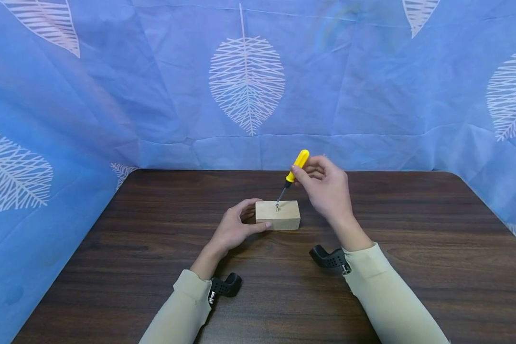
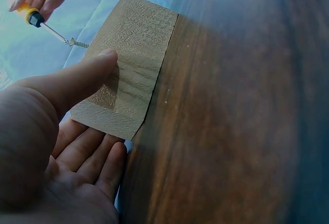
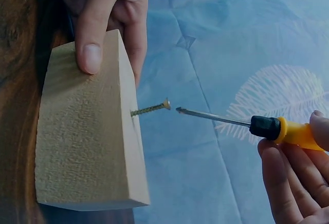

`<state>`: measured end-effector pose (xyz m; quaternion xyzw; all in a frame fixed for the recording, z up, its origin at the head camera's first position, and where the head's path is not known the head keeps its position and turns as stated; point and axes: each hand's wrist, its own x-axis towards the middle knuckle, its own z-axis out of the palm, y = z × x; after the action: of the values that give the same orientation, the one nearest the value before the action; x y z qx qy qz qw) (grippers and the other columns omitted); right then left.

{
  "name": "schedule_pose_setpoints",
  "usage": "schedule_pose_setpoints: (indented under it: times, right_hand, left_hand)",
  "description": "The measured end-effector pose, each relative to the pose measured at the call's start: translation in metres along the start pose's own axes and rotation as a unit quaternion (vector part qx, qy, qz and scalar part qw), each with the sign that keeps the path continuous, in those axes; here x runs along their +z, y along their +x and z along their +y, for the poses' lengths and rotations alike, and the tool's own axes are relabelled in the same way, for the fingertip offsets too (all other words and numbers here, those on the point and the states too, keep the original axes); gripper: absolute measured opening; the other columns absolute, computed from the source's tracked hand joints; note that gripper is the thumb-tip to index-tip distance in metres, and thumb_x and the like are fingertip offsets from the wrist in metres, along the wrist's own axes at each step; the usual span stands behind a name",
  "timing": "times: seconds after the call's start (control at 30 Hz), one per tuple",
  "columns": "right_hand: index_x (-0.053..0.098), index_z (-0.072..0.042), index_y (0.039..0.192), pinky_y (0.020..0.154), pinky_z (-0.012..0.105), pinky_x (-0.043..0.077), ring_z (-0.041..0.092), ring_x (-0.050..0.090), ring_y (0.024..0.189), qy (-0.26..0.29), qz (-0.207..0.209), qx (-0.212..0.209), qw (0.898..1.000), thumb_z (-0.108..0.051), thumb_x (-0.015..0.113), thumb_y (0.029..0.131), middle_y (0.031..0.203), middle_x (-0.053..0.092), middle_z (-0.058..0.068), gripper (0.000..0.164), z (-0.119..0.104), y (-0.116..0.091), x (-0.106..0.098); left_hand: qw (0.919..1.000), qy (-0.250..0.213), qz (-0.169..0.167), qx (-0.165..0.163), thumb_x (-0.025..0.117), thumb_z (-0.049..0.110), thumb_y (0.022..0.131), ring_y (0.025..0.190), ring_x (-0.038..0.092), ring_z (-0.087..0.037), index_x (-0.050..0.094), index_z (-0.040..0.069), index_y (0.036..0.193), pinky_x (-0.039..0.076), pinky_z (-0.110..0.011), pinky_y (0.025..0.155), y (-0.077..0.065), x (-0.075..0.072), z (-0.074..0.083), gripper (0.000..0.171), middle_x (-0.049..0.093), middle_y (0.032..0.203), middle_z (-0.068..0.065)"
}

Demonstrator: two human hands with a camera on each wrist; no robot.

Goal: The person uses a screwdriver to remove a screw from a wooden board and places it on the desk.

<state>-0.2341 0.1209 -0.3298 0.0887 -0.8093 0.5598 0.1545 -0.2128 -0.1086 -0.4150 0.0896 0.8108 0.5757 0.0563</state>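
Note:
A pale wooden block (image 1: 279, 222) lies on the dark table, and my left hand (image 1: 236, 224) grips its left end, thumb on the near side and fingers behind. From the block's top face a brass-coloured screw (image 3: 150, 109) stands up, its threaded shank mostly exposed. My right hand (image 1: 328, 184) holds a screwdriver (image 1: 301, 158) with a yellow handle and black collar, pinched between thumb and fingers. The screwdriver leans, its tip down toward the screw. In the right wrist view a small gap shows between the tip and the screw head.
The dark wood-grain table (image 1: 413, 215) extends around the block on all sides. Behind it hangs a blue cloth (image 1: 370, 95) with white leaf prints. Black wrist devices (image 1: 328, 258) sit at both sleeve cuffs, low over the table.

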Motion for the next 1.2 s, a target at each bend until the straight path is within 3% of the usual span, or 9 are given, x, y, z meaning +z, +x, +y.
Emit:
schedule_pose_setpoints:
  times: [0.27,0.6,0.83,1.2]
  right_hand:
    - [0.072,-0.003,0.117,0.080,0.010,0.059,0.018,0.077,0.092,-0.061,-0.002,-0.075,0.995,-0.021,0.081,0.100,0.107,0.078,0.011,0.026,-0.007,-0.006,0.004]
    - [0.073,-0.006,0.116,0.079,0.012,0.059,0.022,0.078,0.092,-0.080,-0.020,-0.088,0.993,-0.020,0.081,0.099,0.106,0.080,0.010,0.024,-0.011,-0.010,0.005]
    - [0.075,-0.004,0.112,0.078,0.021,0.062,0.019,0.077,0.086,-0.100,-0.047,-0.141,0.984,-0.013,0.083,0.097,0.100,0.080,0.009,0.019,-0.012,-0.012,0.009]
    - [0.074,-0.004,0.113,0.082,0.024,0.063,0.021,0.079,0.092,-0.094,-0.019,-0.153,0.984,-0.013,0.083,0.097,0.105,0.080,0.010,0.020,-0.013,-0.012,0.008]
  left_hand:
    - [1.0000,0.000,0.001,-0.001,0.088,0.022,0.093,0.142,0.062,-0.034,0.064,0.021,0.148,0.049,-0.055,0.120,-0.001,0.000,0.000,0.060,0.068,0.146,-0.008]
    - [1.0000,0.003,0.000,-0.004,0.087,0.024,0.093,0.142,0.061,-0.035,0.064,0.021,0.148,0.049,-0.056,0.120,0.000,0.000,-0.001,0.060,0.068,0.146,-0.009]
    - [1.0000,0.002,0.001,-0.003,0.087,0.024,0.094,0.142,0.061,-0.034,0.064,0.021,0.147,0.048,-0.056,0.121,0.001,0.000,-0.001,0.058,0.068,0.146,-0.008]
    - [1.0000,0.001,-0.001,-0.002,0.087,0.023,0.094,0.142,0.061,-0.034,0.064,0.021,0.147,0.049,-0.055,0.121,0.001,0.000,0.000,0.058,0.068,0.146,-0.008]
